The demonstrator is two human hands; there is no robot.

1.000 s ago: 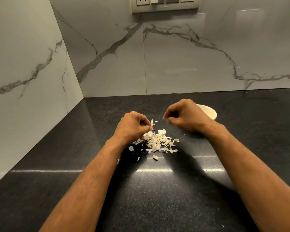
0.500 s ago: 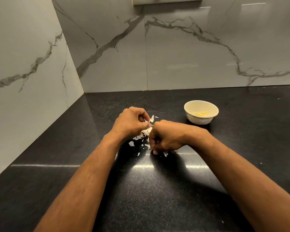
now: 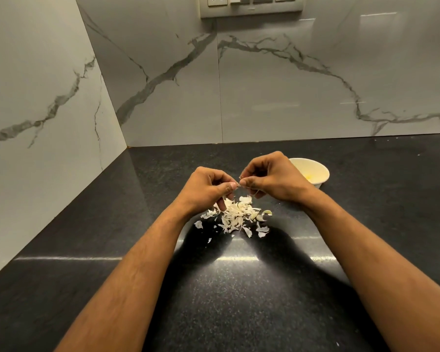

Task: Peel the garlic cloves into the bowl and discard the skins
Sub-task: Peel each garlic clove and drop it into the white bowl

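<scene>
black counter [image 3: 239,301] | marble walls [image 3: 277,97] (grey veins) | switch panel [image 3: 252,6]

Two bare forearms are showing in the head view, reaching in from the bottom edge of the picture; neither is wearing a sleeve, a cuff, a watch, a band or a glove anywhere along its visible length; fine dark hair is lying along the tops of both forearms, thicker toward the elbows; the left hand [image 3: 208,190] and the right hand [image 3: 272,180] are showing no rings on the fingers that can be seen; the nails are looking short and unpainted, with one pale thumbnail [image 3: 232,185] catching the light on the left hand; the knuckles are standing out as rounded ridges; the wrists are narrowing slightly before the hands.
</scene>
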